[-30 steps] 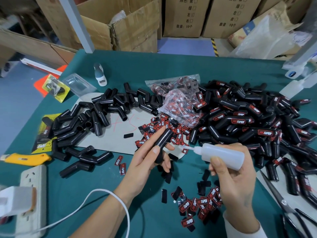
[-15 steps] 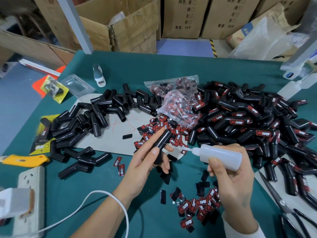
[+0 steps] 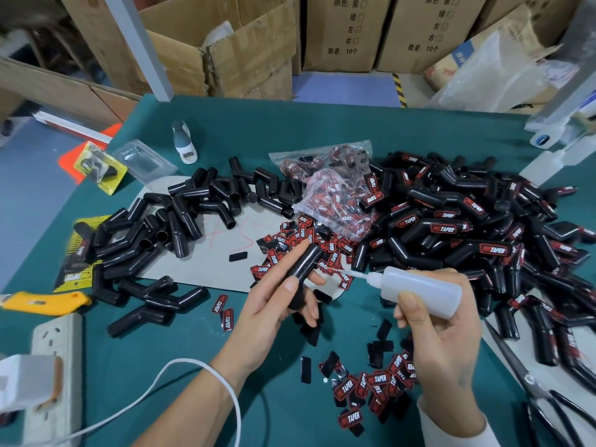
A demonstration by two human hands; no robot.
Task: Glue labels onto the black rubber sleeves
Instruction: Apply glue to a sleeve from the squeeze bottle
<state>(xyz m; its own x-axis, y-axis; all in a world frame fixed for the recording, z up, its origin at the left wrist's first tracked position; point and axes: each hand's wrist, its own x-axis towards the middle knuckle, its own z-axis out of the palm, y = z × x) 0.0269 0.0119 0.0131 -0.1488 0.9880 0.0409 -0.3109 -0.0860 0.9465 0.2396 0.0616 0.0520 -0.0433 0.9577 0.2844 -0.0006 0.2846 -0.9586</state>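
My left hand (image 3: 274,304) grips a bent black rubber sleeve (image 3: 304,267), tilted with its upper end up and to the right. My right hand (image 3: 442,343) holds a white squeeze glue bottle (image 3: 422,290); its thin nozzle points left and its tip lies against the sleeve's side. Red-and-black labels (image 3: 374,387) lie loose below my right hand, and more labels (image 3: 300,240) lie scattered behind the sleeve. Unlabelled sleeves (image 3: 167,227) are piled at the left. Labelled sleeves (image 3: 467,230) form a big heap at the right.
A clear bag of labels (image 3: 335,195) lies at the centre back. A yellow utility knife (image 3: 45,301), a power strip (image 3: 54,366) and a white cable (image 3: 180,366) sit at the left. Scissors (image 3: 529,379) lie at the right edge. Cardboard boxes (image 3: 225,50) stand beyond the green table (image 3: 290,124).
The bottle's nozzle has moved slightly left, closing onto the sleeve's side. Both hands otherwise hold their places.
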